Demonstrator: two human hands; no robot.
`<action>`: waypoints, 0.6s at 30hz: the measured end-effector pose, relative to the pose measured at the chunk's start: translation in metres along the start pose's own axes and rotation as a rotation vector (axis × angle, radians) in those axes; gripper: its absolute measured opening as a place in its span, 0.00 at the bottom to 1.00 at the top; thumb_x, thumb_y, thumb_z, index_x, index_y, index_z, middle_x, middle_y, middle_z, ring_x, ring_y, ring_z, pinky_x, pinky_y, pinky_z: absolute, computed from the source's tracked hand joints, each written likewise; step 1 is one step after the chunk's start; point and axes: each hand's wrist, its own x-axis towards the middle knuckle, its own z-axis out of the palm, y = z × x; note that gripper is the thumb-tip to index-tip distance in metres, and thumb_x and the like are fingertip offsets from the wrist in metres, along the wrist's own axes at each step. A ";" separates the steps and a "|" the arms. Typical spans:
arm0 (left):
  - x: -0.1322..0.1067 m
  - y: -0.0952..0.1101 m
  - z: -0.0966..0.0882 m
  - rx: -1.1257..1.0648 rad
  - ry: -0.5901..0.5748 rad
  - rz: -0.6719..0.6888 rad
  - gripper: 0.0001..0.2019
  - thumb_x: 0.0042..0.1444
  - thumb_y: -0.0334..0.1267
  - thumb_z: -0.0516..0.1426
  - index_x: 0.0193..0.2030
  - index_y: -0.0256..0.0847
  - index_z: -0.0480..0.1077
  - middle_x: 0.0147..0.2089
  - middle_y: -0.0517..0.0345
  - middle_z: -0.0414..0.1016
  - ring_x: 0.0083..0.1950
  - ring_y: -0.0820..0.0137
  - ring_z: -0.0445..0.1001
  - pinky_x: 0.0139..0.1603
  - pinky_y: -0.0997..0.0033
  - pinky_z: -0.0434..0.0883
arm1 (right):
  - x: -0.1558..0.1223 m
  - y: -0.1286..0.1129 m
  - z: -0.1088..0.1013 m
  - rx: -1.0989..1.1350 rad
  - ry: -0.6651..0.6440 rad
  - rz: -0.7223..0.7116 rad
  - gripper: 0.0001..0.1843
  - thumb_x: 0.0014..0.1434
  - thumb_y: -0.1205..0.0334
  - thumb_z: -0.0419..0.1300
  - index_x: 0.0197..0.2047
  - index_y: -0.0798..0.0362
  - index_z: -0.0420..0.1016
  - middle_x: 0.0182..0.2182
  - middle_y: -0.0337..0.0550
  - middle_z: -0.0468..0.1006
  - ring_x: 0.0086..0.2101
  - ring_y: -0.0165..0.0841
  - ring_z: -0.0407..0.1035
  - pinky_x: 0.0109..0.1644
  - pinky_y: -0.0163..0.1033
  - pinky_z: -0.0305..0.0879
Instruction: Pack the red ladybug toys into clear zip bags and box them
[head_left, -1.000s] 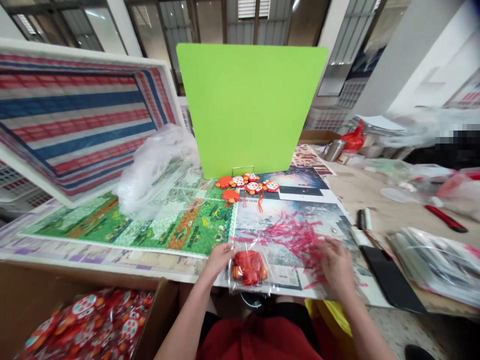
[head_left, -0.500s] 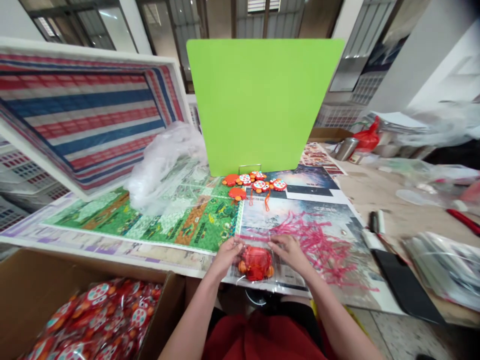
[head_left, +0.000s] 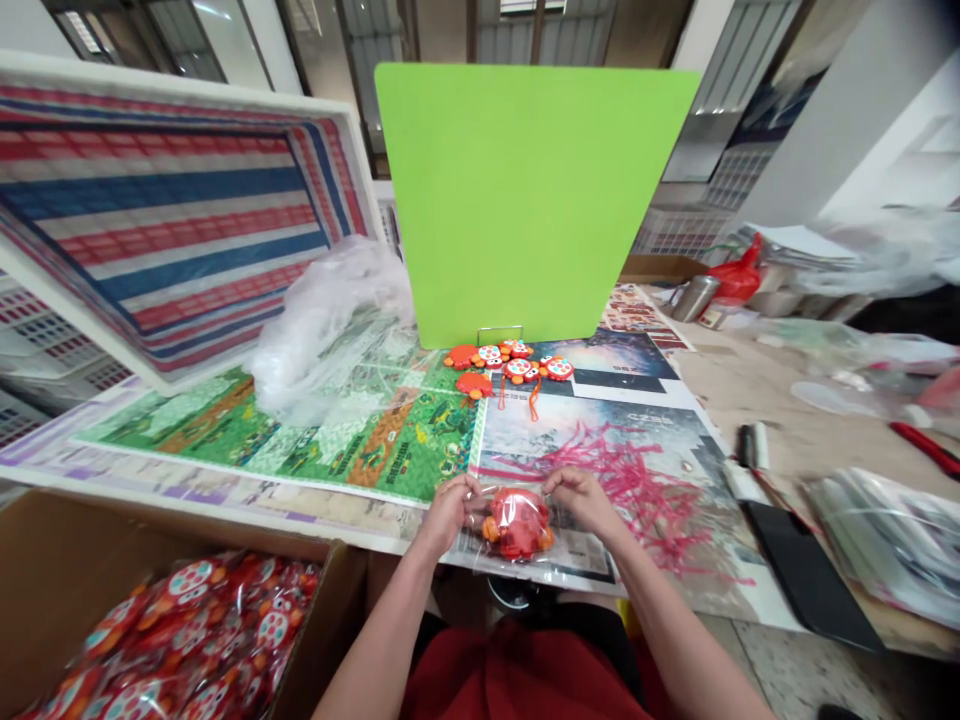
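The right hand has come in closer. The left hand (head_left: 450, 515), wrist low, pinches the bag (head_left: 525, 572) at its left edge; the right hand (head_left: 583, 503), fingers curled, grips its upper right. The red toy (head_left: 517, 523) sits inside, over the printed sheet (head_left: 645, 500).

Green upright board (head_left: 536, 190) blocked forward reach past the orange toys (head_left: 510, 365); cardboard box (head_left: 330, 630) walled off the left hand (head_left: 450, 515); flat printed poster (head_left: 667, 440) gave the right hand (head_left: 581, 500) room.

The board (head_left: 536, 200) at top centre is plain lime green. The framed sheet (head_left: 165, 210) at upper left has red, white and blue stripes (quite bright ones), and the bagged toy (head_left: 517, 523) at lower centre is orange-red.
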 end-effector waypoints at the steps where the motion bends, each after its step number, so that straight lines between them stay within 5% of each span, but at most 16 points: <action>1: -0.001 0.001 0.000 0.017 -0.002 0.003 0.14 0.43 0.46 0.62 0.25 0.39 0.63 0.22 0.65 0.64 0.23 0.74 0.67 0.23 0.76 0.65 | -0.001 0.003 0.000 -0.148 0.001 -0.061 0.10 0.50 0.65 0.53 0.27 0.51 0.76 0.28 0.41 0.78 0.36 0.38 0.71 0.53 0.53 0.62; 4: -0.002 0.003 -0.004 0.126 0.064 0.060 0.20 0.43 0.49 0.65 0.24 0.40 0.59 0.25 0.64 0.65 0.26 0.75 0.67 0.25 0.78 0.63 | -0.004 0.013 -0.007 -0.578 0.032 -0.210 0.14 0.48 0.73 0.52 0.25 0.49 0.77 0.32 0.41 0.79 0.43 0.41 0.69 0.62 0.64 0.44; 7: -0.001 0.004 -0.007 0.223 0.153 0.188 0.24 0.38 0.46 0.68 0.23 0.41 0.54 0.23 0.69 0.59 0.25 0.78 0.62 0.26 0.80 0.59 | -0.004 0.015 -0.021 -0.726 0.194 -0.210 0.16 0.49 0.74 0.53 0.30 0.49 0.79 0.40 0.45 0.79 0.46 0.44 0.67 0.60 0.63 0.47; 10: 0.000 0.005 -0.003 0.278 0.137 0.255 0.24 0.40 0.46 0.67 0.24 0.42 0.53 0.21 0.72 0.53 0.23 0.80 0.56 0.25 0.80 0.55 | 0.000 0.002 -0.031 -0.605 0.293 -0.127 0.13 0.58 0.63 0.55 0.42 0.47 0.80 0.47 0.47 0.78 0.48 0.45 0.67 0.57 0.59 0.54; 13: -0.001 0.005 0.010 0.321 0.102 0.321 0.21 0.44 0.46 0.65 0.25 0.42 0.54 0.21 0.70 0.55 0.24 0.79 0.57 0.27 0.79 0.55 | 0.003 -0.019 -0.027 -0.288 0.038 -0.074 0.19 0.61 0.48 0.56 0.50 0.49 0.77 0.45 0.47 0.79 0.47 0.44 0.70 0.54 0.52 0.62; 15: -0.003 0.005 0.019 0.321 0.093 0.366 0.20 0.45 0.46 0.64 0.25 0.41 0.55 0.22 0.69 0.57 0.25 0.78 0.59 0.29 0.78 0.57 | 0.001 -0.029 -0.022 -0.102 -0.107 -0.036 0.22 0.60 0.43 0.57 0.44 0.52 0.79 0.37 0.47 0.80 0.40 0.42 0.72 0.46 0.46 0.67; 18: -0.007 0.005 0.029 0.313 0.096 0.367 0.20 0.46 0.46 0.64 0.25 0.41 0.57 0.22 0.68 0.57 0.26 0.77 0.60 0.29 0.78 0.57 | -0.003 -0.034 -0.017 -0.006 -0.087 0.031 0.24 0.57 0.39 0.58 0.28 0.53 0.76 0.27 0.44 0.77 0.31 0.39 0.72 0.38 0.42 0.69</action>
